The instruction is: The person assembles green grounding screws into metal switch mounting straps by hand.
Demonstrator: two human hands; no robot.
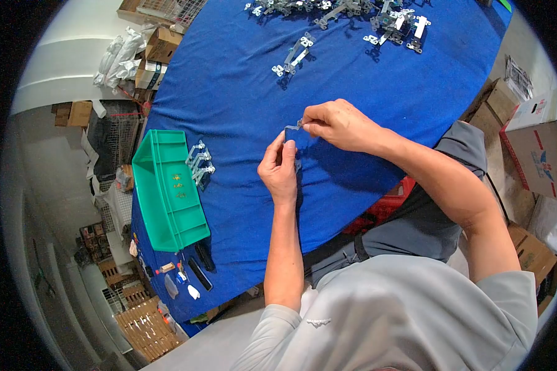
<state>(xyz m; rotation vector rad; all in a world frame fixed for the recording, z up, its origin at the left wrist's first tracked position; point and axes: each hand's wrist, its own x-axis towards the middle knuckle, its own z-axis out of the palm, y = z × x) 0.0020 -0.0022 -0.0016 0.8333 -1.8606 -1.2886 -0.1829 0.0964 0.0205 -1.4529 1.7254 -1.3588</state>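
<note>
While two hands (277, 170) (343, 127) hold one metal part (292, 127), one bin (167, 154) stands nearby.

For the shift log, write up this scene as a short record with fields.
Left hand: raised over the cloth, thumb and fingers holding a small metal piece
Right hand: fingertips closed on the other end of that piece
Surface: blue cloth
Left side: green bin, with small gold-coloured pieces against its green surface
Beside the bin: bracket group
Far side: bracket heap, with a smaller bracket cluster lying nearer the hands
Unclear: the held piece's exact shape
</note>
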